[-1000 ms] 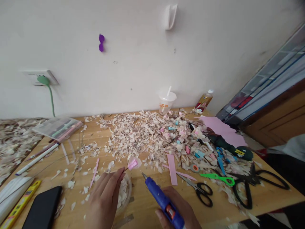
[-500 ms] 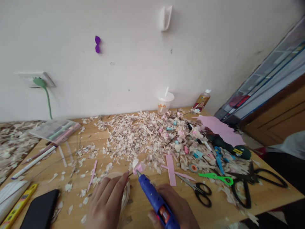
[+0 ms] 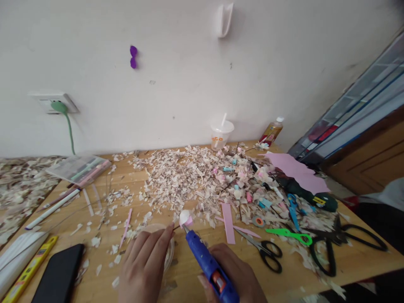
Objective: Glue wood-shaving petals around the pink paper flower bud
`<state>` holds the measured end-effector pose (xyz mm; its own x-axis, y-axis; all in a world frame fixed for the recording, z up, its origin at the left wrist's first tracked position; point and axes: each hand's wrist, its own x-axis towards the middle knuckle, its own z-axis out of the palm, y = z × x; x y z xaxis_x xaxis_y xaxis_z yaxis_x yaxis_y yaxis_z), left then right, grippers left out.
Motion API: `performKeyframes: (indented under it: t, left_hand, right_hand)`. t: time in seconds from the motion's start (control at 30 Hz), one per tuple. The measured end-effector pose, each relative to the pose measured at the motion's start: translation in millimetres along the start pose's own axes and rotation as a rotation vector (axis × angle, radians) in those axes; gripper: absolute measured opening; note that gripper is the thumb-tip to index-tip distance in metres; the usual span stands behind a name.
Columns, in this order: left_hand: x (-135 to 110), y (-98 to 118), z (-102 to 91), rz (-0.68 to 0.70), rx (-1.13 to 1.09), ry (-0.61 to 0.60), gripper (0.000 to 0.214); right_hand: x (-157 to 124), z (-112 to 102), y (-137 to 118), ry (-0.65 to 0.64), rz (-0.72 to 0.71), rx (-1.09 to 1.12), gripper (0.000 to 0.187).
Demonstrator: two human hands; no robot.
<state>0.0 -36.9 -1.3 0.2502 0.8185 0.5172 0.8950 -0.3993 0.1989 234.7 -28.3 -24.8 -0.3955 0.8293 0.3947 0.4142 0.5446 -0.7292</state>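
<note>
My left hand pinches a thin dark stem just left of the middle. At the stem's tip is a small white and pink paper flower. My right hand wraps around a blue hot glue gun, whose metal nozzle points up and left and meets the flower's lower edge. Below my left fingers, a clear round container is partly hidden by the hand. Whether glue is coming out cannot be made out.
Petal scraps cover the table's middle. To the right lie black-handled scissors, green scissors and large black shears. A phone and a yellow level lie left. A plastic cup stands by the wall.
The flower has turned, so more of its white side faces me. The nozzle stays at its lower edge. My view has shifted slightly left.
</note>
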Motion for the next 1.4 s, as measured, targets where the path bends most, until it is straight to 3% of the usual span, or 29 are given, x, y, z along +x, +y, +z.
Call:
performKeyframes:
  t: [0.13,0.33,0.5,0.93,1.2,1.4]
  left_hand:
    - [-2,1,2.4,-0.029,-0.033,-0.002,0.033]
    - [-5,0,4.1,-0.063,-0.042,-0.018,0.032]
    - [-9,-3,10.7,-0.112,-0.065,-0.029,0.031]
    - [-11,-3,11.9,-0.096,-0.059,-0.033,0.032]
    - [-7,0,8.9,-0.052,-0.029,-0.002,0.030]
    - [-5,-2,7.0,0.009,0.005,0.018,0.030]
  right_hand:
    - [1,-4,-1,-0.055,-0.020,0.010,0.015]
    - [-3,8,0,0.078,-0.006,-0.010,0.017]
    - [-5,7,0,0.014,0.019,0.008,0.014]
    - [-4,5,-1,0.022,0.010,0.057,0.017]
    - [4,0,-2,-0.050,0.017,0.008,0.013]
    - [-2,10,8,0.023,0.002,-0.010,0.006]
